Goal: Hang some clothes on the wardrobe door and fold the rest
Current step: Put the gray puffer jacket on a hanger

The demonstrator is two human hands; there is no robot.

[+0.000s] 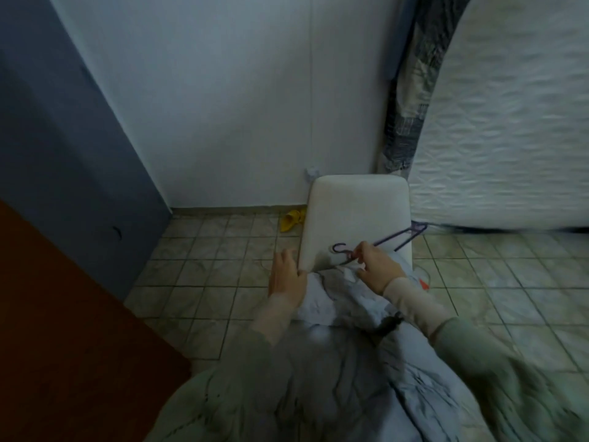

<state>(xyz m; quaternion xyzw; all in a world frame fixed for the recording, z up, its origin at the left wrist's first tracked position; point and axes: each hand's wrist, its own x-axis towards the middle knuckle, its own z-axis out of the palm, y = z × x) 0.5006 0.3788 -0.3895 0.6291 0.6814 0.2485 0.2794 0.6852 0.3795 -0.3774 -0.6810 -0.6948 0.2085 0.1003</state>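
Nearest, a crumpled pale grey-blue garment [344, 317] lies heaped at 6 o'clock. The left hand [287, 275], at 9 o'clock of it, pinches its edge. The right hand [377, 269] grips a thin purple plastic hanger [382, 242] at its neck. Beyond, a white padded chair back [353, 215]. A yellow object [291, 220] lies at 11 o'clock.

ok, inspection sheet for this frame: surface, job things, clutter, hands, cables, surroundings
Surface: white chair, back towards the wall; tiled floor under it.
Job's things: purple hanger over the chair; pale blue garment bunched on the seat and lap.
Clutter: yellow shoe by the wall; small orange item, unclear.
Hands: right hand pinches the hanger near its hook; left hand holds the garment at the chair edge.
Cables: thin cord down the wall.
Surroundings: mattress leaning right; brown panel left.
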